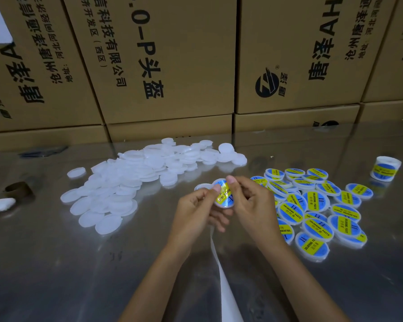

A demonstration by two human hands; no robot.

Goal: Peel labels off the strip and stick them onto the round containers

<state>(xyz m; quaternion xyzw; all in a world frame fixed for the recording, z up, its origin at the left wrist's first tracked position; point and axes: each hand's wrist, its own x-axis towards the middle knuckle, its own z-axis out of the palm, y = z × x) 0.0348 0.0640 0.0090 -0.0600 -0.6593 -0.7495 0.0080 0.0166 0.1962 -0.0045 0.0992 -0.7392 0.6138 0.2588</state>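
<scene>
Far left on the surface [56, 263] I see a brown ring [19, 189] that looks like a spent roll core, and beside it the heap of blank white containers [116, 184], piled loose and within easy reach, which I judge is the stock waiting for labels.

At centre, my left hand [196, 212] grips one round container [223, 194] from below and behind, thumb laid on its face, so the lid is tilted up toward the camera. My right hand [251, 205] closes on the same container from the other side, thumb pressing the top edge of the blue-and-yellow label [222, 192]. Both thumbs on the face suggest I am smoothing the label down so that it seats without wrinkles (I cannot tell whether every edge is stuck yet).

The white backing strip [221, 270] trails from under the hands toward me, kept close for the next peel.

To the right, the labelled containers [316, 212] lie overlapping in their own heap, well apart from the blanks, and a label roll [385, 168] stands farther right.
</scene>
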